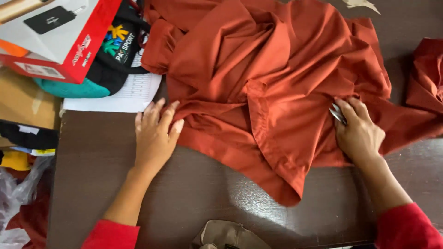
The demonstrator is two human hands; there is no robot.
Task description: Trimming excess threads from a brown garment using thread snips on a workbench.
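Garment (277, 78) lying rumpled between both hands, not yet smoothed. Left hand (154, 136) flat and spread on its edge. Right hand (357, 131) pressing cloth, pinching small metal snips (337, 113).

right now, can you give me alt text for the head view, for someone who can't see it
Two bare hands press on a crumpled rust-orange garment spread over a dark brown table: the left hand flat on its edge, the right hand holding a small metal tool. A red-and-white box sits at top left.

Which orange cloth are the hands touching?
The big rumpled cloth mid-table; left hand and right hand press it. The smaller piece at the right edge lies untouched.
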